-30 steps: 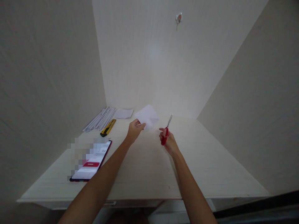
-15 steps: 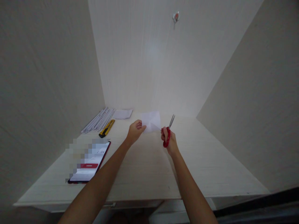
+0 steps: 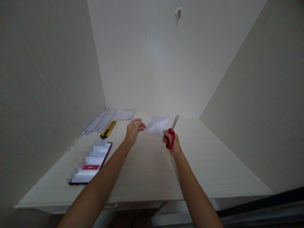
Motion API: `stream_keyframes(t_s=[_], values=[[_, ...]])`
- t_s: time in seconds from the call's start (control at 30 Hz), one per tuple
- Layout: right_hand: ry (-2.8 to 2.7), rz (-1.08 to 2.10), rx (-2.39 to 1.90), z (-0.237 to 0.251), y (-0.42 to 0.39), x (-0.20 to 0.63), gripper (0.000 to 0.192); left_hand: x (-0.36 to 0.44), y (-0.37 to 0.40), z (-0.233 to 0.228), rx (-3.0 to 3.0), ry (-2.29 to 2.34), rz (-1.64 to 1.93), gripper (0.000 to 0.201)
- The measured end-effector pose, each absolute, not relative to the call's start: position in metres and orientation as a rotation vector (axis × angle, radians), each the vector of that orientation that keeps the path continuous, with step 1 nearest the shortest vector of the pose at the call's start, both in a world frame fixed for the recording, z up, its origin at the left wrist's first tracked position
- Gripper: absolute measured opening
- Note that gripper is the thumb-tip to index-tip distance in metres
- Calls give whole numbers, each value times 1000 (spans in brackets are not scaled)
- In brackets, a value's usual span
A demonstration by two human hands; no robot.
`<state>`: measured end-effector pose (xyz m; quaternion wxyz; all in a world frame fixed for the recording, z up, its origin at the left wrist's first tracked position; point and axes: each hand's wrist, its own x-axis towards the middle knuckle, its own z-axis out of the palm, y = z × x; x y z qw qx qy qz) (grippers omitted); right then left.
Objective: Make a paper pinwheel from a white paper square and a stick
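White paper (image 3: 157, 124) floats in the middle of the frame. Our left hand (image 3: 132, 131) pinches its edge to keep it up. Our right hand (image 3: 171, 142) grips red scissors (image 3: 172, 134), blades a bit apart beside the paper. A phone (image 3: 91, 164) lies lower left on the desk (image 3: 213, 164).

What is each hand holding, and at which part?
The right hand grips the scissors by their red handles. The left hand pinches the white paper at its left edge.
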<state>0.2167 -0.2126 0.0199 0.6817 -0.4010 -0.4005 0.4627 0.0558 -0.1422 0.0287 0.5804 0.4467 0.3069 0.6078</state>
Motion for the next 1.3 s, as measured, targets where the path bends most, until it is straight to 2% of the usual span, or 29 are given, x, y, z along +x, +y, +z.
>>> stream_keyframes(t_s=[0.2, 0.3, 0.53, 0.83, 1.3], values=[[-813, 922, -838, 22, -212, 216, 22, 70, -140, 11, 1064, 690, 1205, 53], [-781, 889, -820, 24, -212, 216, 23, 77, -143, 3, 1161, 776, 1236, 50], [-848, 981, -845, 17, -210, 212, 21, 83, -162, 8, 1472, 578, 1075, 34], [-908, 1128, -880, 15, -212, 207, 20, 78, -158, 7, 1506, 691, 1212, 33], [-945, 1078, -901, 11, -209, 209, 23, 77, -156, 9, 1327, 667, 1247, 31]])
